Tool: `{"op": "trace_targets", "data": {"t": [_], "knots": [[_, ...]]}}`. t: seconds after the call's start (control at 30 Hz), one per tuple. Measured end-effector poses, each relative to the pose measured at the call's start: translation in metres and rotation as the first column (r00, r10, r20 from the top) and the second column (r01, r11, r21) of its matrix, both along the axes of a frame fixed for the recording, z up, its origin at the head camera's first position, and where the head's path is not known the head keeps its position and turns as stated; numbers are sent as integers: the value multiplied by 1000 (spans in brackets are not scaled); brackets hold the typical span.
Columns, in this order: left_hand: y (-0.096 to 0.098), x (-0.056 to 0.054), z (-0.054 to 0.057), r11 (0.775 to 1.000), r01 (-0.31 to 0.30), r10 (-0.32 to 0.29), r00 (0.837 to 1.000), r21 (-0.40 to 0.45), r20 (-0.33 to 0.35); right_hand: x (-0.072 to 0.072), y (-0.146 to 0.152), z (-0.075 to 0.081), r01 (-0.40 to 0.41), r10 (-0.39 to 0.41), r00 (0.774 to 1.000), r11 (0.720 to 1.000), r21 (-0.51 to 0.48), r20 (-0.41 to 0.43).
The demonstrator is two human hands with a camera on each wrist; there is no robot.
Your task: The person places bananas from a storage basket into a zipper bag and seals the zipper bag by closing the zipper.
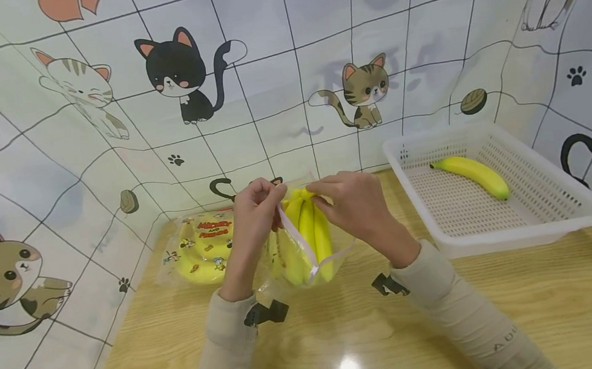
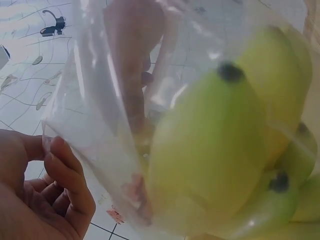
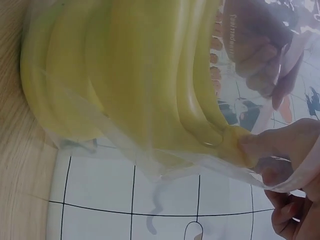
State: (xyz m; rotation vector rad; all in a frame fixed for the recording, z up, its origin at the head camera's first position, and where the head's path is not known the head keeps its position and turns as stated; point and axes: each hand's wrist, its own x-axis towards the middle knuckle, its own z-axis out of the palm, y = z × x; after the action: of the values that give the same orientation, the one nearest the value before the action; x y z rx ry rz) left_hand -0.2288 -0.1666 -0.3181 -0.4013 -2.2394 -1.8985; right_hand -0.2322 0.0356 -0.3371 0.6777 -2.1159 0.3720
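A bunch of yellow bananas [image 1: 308, 229] with green, black-dotted tips stands inside a clear plastic bag [image 1: 332, 262] on the table. My right hand [image 1: 355, 202] reaches into the bag's mouth and pinches the bunch's stem, as the right wrist view shows with the bananas [image 3: 150, 75] below the fingers. At the bag's left side, my left hand [image 1: 255, 213] pinches the edge of the film between thumb and finger. In the left wrist view the left hand [image 2: 55, 185] holds that film taut beside the banana tips.
A yellow package [image 1: 203, 259] in clear wrap with cartoon print lies left of the bag. To the right stands a white perforated basket [image 1: 541, 220] holding a single banana [image 1: 473, 176]. A cat-patterned cloth [image 1: 274, 89] hangs behind the wooden table [image 1: 379, 333].
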Motion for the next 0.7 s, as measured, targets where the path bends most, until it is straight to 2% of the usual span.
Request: {"op": "trace_targets", "data": {"t": [0.27, 0.47, 0.6, 0.7], "knots": [[1, 5, 4, 996, 84, -84, 996, 28, 1, 1, -5, 0, 33, -32, 999, 996, 82, -14], [1, 4, 3, 994, 103, -103, 994, 35, -22, 0, -8, -5, 29, -32, 999, 996, 88, 25], [1, 4, 2, 993, 110, -108, 993, 40, -35, 3, -11, -4, -7, -2, 996, 996, 90, 94], [0, 4, 2, 993, 111, -109, 993, 37, -37, 5, -13, -2, -81, 65, 978, 994, 73, 199]]}}
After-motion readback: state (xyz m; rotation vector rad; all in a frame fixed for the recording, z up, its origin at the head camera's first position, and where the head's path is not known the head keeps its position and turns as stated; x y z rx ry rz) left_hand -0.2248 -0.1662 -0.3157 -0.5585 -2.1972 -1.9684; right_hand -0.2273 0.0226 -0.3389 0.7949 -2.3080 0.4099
